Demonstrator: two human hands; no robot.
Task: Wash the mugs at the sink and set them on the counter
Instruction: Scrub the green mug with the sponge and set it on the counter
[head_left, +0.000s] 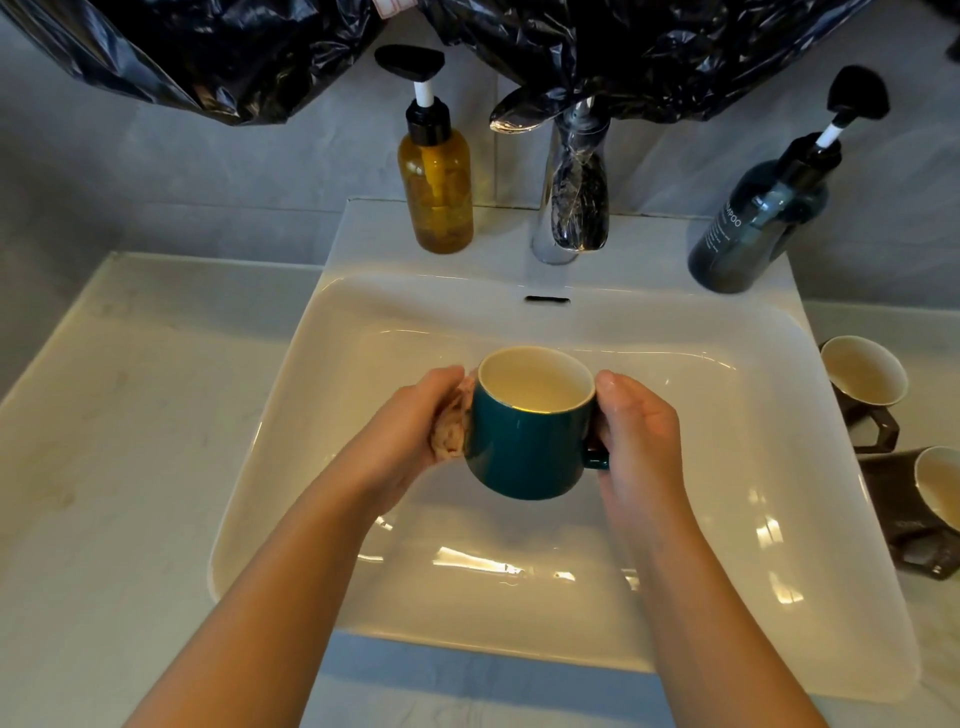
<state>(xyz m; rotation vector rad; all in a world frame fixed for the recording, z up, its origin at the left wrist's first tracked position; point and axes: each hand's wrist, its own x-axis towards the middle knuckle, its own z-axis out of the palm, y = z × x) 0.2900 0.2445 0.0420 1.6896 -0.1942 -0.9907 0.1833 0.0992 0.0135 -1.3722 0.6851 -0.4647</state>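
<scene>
Our right hand (636, 431) closes its grip on the handle of the teal mug (524, 441), we think to steady it above the sink (727, 467), while our left hand (415, 421) squeezes a cloth (448, 439) against its side to scrub, and two brown mugs (865, 376) wait on the worktop (130, 441).
</scene>
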